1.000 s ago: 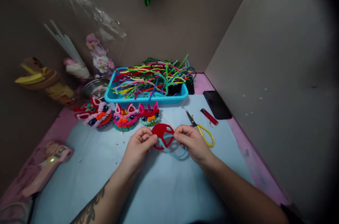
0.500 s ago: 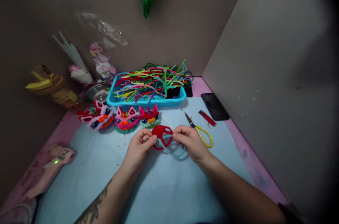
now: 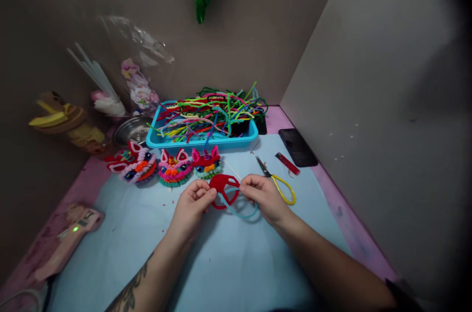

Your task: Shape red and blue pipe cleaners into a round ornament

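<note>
Hands (image 3: 192, 205) pinched closed on red piece (image 3: 220, 183) and light-blue strand (image 3: 244, 217); scissors (image 3: 272, 175) crowd 2 o'clock, blue sheet (image 3: 239, 263) spreads toward 6; pink-edged surface (image 3: 354, 234) ends at 4, wall (image 3: 368, 154) beyond

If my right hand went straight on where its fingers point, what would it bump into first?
Your right hand would probably meet the red fuzzy piece first. It may already touch its edge; I can't tell. Your left hand is on its far side.
</note>
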Demonstrator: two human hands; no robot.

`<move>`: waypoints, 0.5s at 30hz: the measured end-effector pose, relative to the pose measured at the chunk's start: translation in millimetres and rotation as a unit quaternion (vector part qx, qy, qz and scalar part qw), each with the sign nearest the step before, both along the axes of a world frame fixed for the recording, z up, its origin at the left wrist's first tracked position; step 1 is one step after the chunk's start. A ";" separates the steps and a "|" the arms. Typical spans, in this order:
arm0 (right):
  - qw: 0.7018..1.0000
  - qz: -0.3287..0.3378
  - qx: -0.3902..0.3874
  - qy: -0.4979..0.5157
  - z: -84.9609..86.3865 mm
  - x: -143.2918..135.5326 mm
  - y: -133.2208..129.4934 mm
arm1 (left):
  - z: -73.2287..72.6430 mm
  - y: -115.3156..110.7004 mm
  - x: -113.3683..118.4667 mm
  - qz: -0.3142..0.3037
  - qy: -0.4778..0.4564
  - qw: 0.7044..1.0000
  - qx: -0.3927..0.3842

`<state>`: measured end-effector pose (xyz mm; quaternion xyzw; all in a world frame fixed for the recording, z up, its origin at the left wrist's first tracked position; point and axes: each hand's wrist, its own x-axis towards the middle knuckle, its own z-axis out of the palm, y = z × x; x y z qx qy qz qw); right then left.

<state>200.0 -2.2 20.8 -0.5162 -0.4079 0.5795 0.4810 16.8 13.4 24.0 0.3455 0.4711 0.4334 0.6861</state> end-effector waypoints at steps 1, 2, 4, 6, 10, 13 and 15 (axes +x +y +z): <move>1.000 0.001 -0.001 0.000 -0.4 -0.1 0.2 | 0.3 0.0 0.1 0.001 -0.002 1.000 -0.001; 1.000 0.002 -0.002 0.000 -0.7 -0.2 0.4 | 0.6 0.1 0.1 0.002 -0.003 1.000 -0.002; 1.000 0.005 -0.005 -0.001 -0.8 -0.3 0.4 | 0.9 0.4 0.2 0.003 -0.002 1.000 -0.003; 1.000 0.004 -0.005 -0.001 0.0 -0.2 0.2 | 0.8 0.8 0.1 0.002 0.000 1.000 -0.003; 1.000 -0.001 0.008 0.000 1.3 0.7 0.0 | 1.0 1.1 -0.5 0.004 0.004 1.000 0.002; 1.000 0.001 0.006 0.003 0.7 1.2 0.0 | 2.4 1.0 -0.4 0.007 0.011 1.000 -0.004; 1.000 0.003 0.001 0.002 0.4 1.2 0.0 | 3.5 0.8 0.3 0.007 0.008 1.000 -0.012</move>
